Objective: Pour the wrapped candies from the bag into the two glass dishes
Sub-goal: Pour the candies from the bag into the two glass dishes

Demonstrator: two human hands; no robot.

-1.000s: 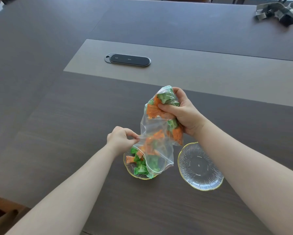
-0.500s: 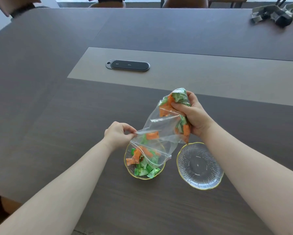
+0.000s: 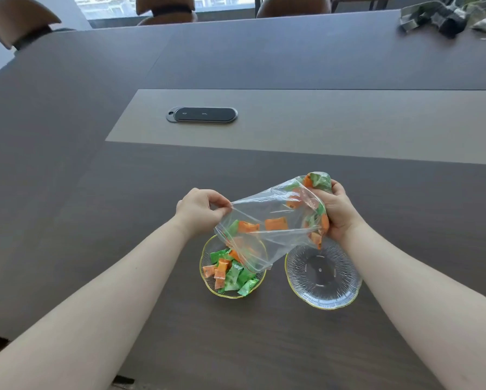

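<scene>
Clear bag (image 3: 272, 220), orange and green candies (image 3: 276, 223)

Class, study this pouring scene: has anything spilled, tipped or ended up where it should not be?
Nothing stands out. The candies lie inside the left dish, none on the table; the right dish sits upright and empty.

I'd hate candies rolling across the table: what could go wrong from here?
1. The bag mouth overhangs the left dish's edge toward the gap, so candies may drop between dishes.
2. The left dish looks quite full; more could spill over its rim.
3. The right dish is empty, and the right hand bunches the remaining candies, which may release suddenly.
</scene>
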